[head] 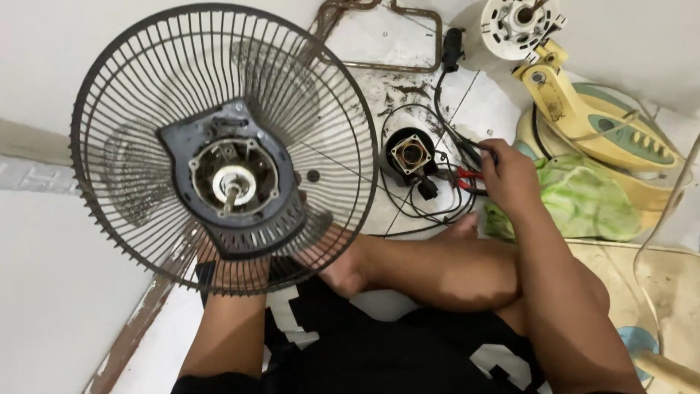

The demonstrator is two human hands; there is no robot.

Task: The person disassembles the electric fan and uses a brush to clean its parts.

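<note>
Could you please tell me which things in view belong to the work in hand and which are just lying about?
In hand:
- round dark wire fan guard with motor housing, held up by left hand
- red-handled tool under right hand

Lying about:
- black motor cup
- yellow fan stand
- green cloth
- rusty metal frame

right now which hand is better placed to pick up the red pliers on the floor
Right. The right hand is already down at the pliers beside the cables, while the left hand, mostly hidden, is behind the fan guard holding it up.
</note>
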